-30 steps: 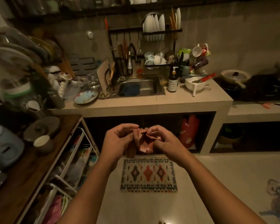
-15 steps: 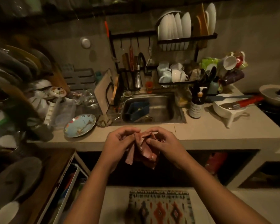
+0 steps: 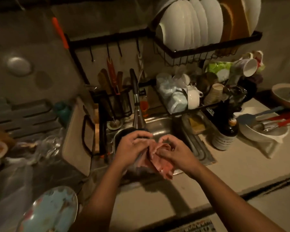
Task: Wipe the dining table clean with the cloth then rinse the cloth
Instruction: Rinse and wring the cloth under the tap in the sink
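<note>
A crumpled pink cloth (image 3: 159, 159) hangs bunched between both of my hands over the steel sink (image 3: 159, 126). My left hand (image 3: 132, 148) grips its left side with curled fingers. My right hand (image 3: 174, 151) pinches the right side, thumb and fingers closed on the fabric. The tap spout (image 3: 138, 117) stands just behind my left hand; no water is visible. The dining table is out of view.
A rack of white plates (image 3: 191, 25) hangs above the sink, with cups (image 3: 192, 96) below it. A dark pump bottle (image 3: 226, 133) and a white colander (image 3: 264, 133) stand right of the sink. A cutting board (image 3: 77, 139) leans on the left. A blue plate (image 3: 49, 213) lies at lower left.
I have walked up to the counter; the sink now lies right under my hands. Both hands kept hold of the pink cloth and now hold it over the basin.
</note>
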